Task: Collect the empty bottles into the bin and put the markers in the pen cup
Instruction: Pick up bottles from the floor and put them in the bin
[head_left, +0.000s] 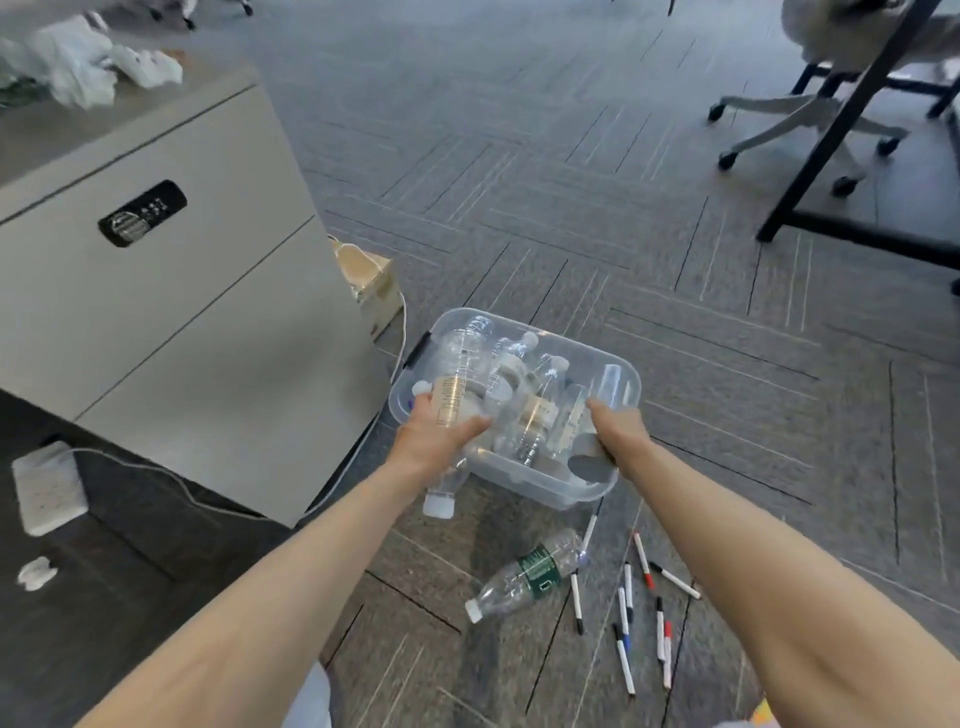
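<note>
We see our left hand (434, 439) gripping one bottle (440, 496) at the centre-frame bin (566, 500), right hand (621, 431) clasping its near rim, perhaps five bottles (540, 395) inside, one green-label bottle (530, 574) and nine markers (643, 560) lower right, open floor (675, 249) beyond.

Bright, evenly lit from overhead; faint shadow on the carpet (571, 218) under the bin (524, 480); mild blur, bowing toward the edges.
</note>
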